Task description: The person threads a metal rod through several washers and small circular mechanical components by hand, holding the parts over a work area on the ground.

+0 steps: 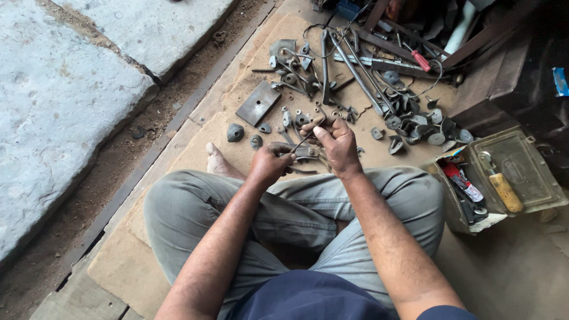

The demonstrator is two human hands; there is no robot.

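Small metal part worked between both hands above the crossed legs, at the centre of the frame.

The metal part point(306, 152) is gripped by the closed fingers of the left hand point(269, 163); a thin metal rod point(302, 142) is pinched by the right hand point(338, 142). Scattered metal fittings point(409, 121) are seen above on the cardboard sheet point(195, 148), an open metal toolbox point(521, 160) at right.

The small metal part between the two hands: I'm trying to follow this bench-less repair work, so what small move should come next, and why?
Probably a slight turn or push of the thin rod-like tool in the right hand, while the left hand steadies the small metal part. Both hands pinch close together above the cardboard sheet, with loose metal pieces lying beyond them. Exactly how tool and part meet is too small to tell.
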